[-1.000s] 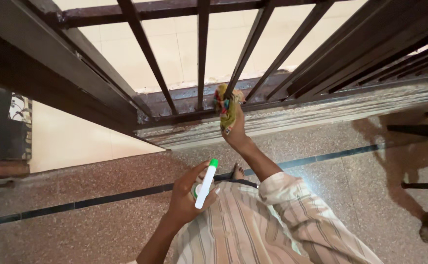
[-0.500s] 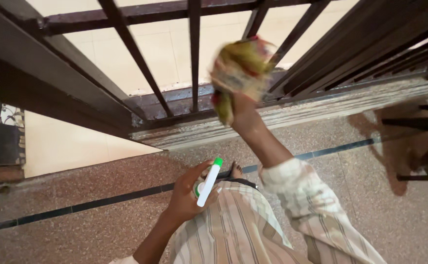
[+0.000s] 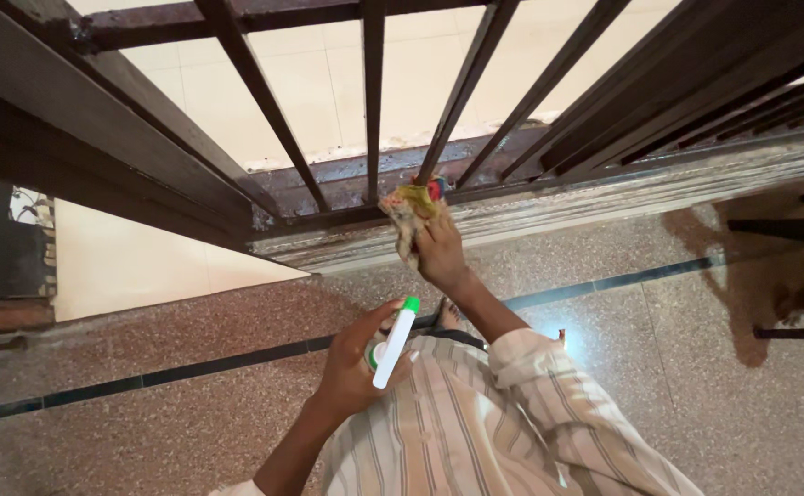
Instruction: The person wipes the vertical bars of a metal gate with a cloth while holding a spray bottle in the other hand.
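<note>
the right hand (image 3: 439, 250) is clamping a crumpled cloth (image 3: 409, 204) against the foot of a gate bar (image 3: 452, 99), directly ahead; the left hand (image 3: 356, 367), nearer the body, is gripping a spray bottle (image 3: 393, 343) pointing upward.

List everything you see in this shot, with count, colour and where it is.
cloth: one, yellow-green with red, pressed at the foot of a gate bar
spray bottle: one, white with green tip, low centre
gate bars: several, dark brown metal, across the top
sill: one, pale worn stone, under the gate
floor: speckled reddish-grey with a dark inlaid stripe
foot: one, bare, on the floor below the sill
striped garment: one, beige with stripes, bottom centre
left hand: holds the spray bottle
right hand: grips the cloth
</note>
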